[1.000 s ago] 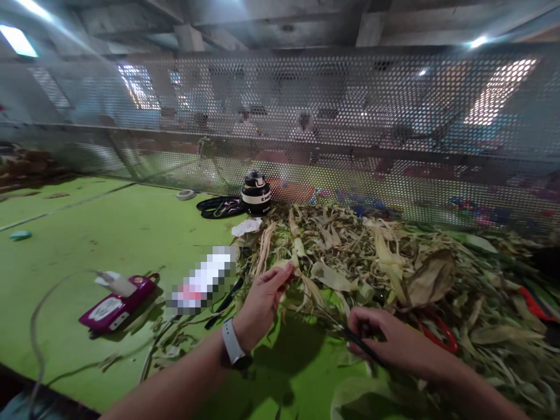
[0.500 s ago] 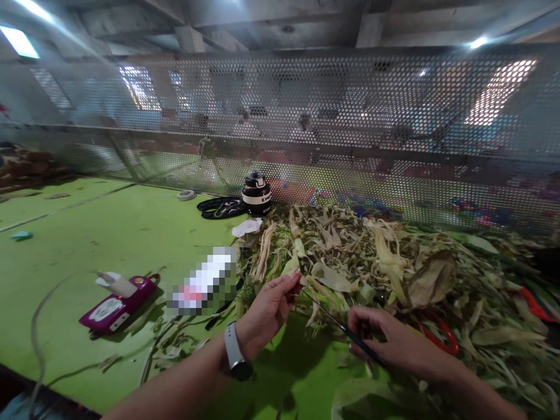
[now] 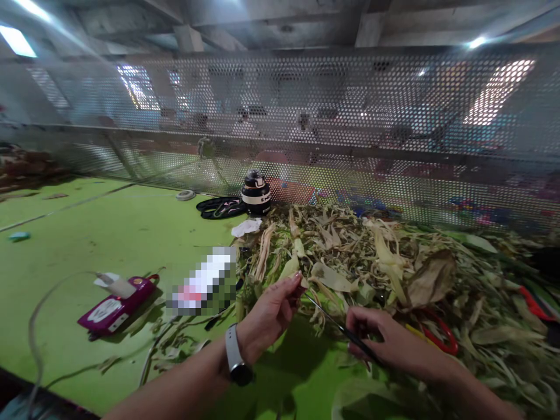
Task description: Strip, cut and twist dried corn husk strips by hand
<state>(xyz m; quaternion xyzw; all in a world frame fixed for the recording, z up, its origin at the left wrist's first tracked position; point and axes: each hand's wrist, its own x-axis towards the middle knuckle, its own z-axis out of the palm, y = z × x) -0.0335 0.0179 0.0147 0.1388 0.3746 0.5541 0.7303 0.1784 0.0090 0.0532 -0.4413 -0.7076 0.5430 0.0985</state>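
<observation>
My left hand [image 3: 273,306], a watch on its wrist, is closed in a pinch at the near edge of a dried husk pile [image 3: 336,245]. A small pale piece of husk [image 3: 304,282] shows at its fingertips. My right hand [image 3: 371,332] is wrapped round a slim tool [image 3: 345,331] with a dark handle and a thin metal tip; its exact kind is unclear. The tip points up and left, close to the left fingertips; I cannot tell if it touches the piece. A red loop handle [image 3: 446,338] lies by my right wrist, partly under husks.
A purple power strip [image 3: 116,306] with a cable lies on the green table [image 3: 109,227]. A black jug [image 3: 256,195], a black pouch [image 3: 221,207] and a white tissue [image 3: 246,227] lie farther back. A perforated metal screen [image 3: 184,116] stands behind; people are faintly visible through it.
My left hand has shifted very slightly right, and my right hand very slightly left with the tool. Both keep the same hold.
</observation>
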